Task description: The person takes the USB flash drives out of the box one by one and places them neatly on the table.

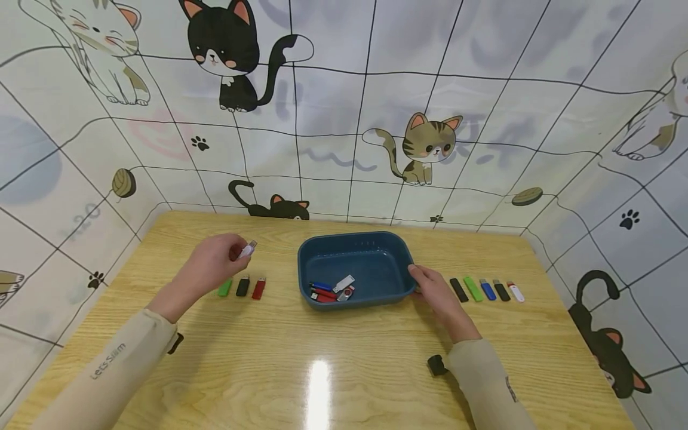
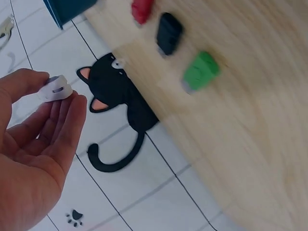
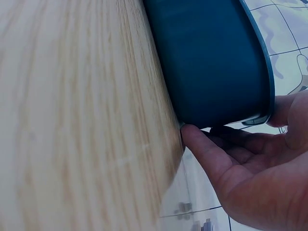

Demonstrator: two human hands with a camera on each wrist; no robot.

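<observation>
A white USB flash drive (image 1: 248, 249) is pinched between the thumb and fingers of my left hand (image 1: 212, 263), raised over the table's left side. Its metal plug points up and right in the head view. My right hand (image 1: 438, 294) grips the right end of a dark blue plastic tray (image 1: 355, 260), thumb on the rim; in the right wrist view the fingers reach low beside its base. Inside the tray's front left corner lie a blue flash drive (image 1: 321, 286), a white one (image 1: 344, 283), red ones (image 1: 325, 295) and a swivel one (image 1: 346, 293).
Left of the tray lie a green drive (image 1: 225, 288), a black drive (image 1: 243, 286) and a red drive (image 1: 259, 289). Right of my right hand, several drives form a row, including a green one (image 1: 473, 288) and a blue one (image 1: 488, 289). A cat-print sheet (image 1: 333, 137) encloses the wooden table (image 1: 258, 358).
</observation>
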